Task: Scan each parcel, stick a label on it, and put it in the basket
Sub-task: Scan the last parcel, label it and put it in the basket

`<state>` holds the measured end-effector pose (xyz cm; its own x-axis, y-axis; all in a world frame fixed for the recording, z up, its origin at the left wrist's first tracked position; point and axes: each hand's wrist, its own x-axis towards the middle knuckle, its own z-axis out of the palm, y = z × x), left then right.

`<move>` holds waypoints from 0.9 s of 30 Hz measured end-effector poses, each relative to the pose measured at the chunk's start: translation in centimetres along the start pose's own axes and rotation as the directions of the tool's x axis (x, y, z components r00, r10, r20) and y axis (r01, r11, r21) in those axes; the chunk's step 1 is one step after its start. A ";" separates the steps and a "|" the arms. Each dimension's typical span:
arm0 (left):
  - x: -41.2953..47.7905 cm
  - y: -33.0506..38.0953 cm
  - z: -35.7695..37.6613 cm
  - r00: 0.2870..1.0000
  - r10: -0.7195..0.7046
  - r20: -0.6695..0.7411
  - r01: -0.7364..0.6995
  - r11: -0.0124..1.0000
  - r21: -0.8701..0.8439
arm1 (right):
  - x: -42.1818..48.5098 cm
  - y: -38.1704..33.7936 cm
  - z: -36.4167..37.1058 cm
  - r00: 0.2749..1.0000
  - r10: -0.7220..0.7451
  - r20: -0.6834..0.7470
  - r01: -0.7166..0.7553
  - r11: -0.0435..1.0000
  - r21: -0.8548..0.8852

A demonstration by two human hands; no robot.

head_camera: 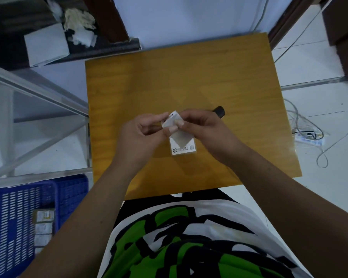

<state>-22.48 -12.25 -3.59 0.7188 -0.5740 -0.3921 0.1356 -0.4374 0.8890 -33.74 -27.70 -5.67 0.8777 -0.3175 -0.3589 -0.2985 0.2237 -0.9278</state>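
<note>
I see the yellow wooden table (189, 77) filling the middle of my view. Off its corner at eight o'clock stands the blue basket (14, 217), with a few labelled packets (43, 223) lying along its right wall. The left hand (137, 133) and the right hand (205, 127) meet just below the table's centre, and each pinches the white label (170, 120) between thumb and curled fingertips. At six o'clock from the label, the small parcel (184, 146) lies flat on the table, its far end hidden under the fingers. At two o'clock from the right hand, the black scanner (219, 111) pokes out from behind the knuckles.
</note>
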 end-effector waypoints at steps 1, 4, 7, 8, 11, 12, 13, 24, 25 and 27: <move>0.0 -0.3 -0.3 0.999 0.041 0.004 -0.041 0.997 0.064 | 0.2 0.0 0.1 1.000 0.008 0.019 -0.008 1.000 -0.001; -0.3 -1.2 -1.3 0.997 0.078 -0.007 -0.076 0.989 0.126 | 0.7 0.5 0.8 0.998 0.029 0.061 -0.027 0.999 -0.033; -0.6 -2.6 -1.8 0.991 -0.084 -0.108 0.074 0.993 -0.091 | 1.5 1.3 2.3 0.996 0.055 0.067 -0.052 0.997 -0.055; -0.7 -3.0 -1.9 0.973 -0.173 -0.154 0.138 0.967 -0.215 | 1.8 1.7 3.1 0.996 0.072 0.054 -0.068 0.995 -0.072; -0.6 -4.2 -2.3 0.849 -0.388 -0.359 0.171 0.844 -0.508 | 3.2 3.5 5.9 0.989 0.141 -0.032 -0.145 0.974 -0.175; -0.6 -5.0 -2.5 0.817 -0.376 -0.438 0.134 0.862 -0.489 | 3.7 4.2 6.9 0.984 0.169 -0.046 -0.175 0.966 -0.192; -0.6 -5.8 -2.7 0.808 -0.315 -0.498 0.098 0.905 -0.414 | 4.2 5.0 7.9 0.977 0.204 -0.057 -0.211 0.953 -0.219; 0.3 -11.2 -3.3 0.965 -0.082 -0.249 0.110 0.989 0.102 | 6.4 8.2 10.5 0.906 0.349 -0.241 -0.411 0.859 -0.304; 0.2 -11.2 -3.1 0.974 -0.075 -0.213 0.093 0.993 0.077 | 5.9 7.8 10.2 0.903 0.336 -0.266 -0.406 0.869 -0.282; 0.2 -10.9 -2.3 0.986 -0.053 -0.156 0.060 0.997 0.040 | 5.1 7.5 9.5 0.906 0.288 -0.310 -0.378 0.880 -0.287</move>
<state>-22.26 -6.00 -12.83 0.8083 -0.4349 -0.3968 0.1511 -0.4982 0.8538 -27.97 -18.84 -13.52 0.5928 -0.5091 -0.6241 -0.7024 0.0524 -0.7099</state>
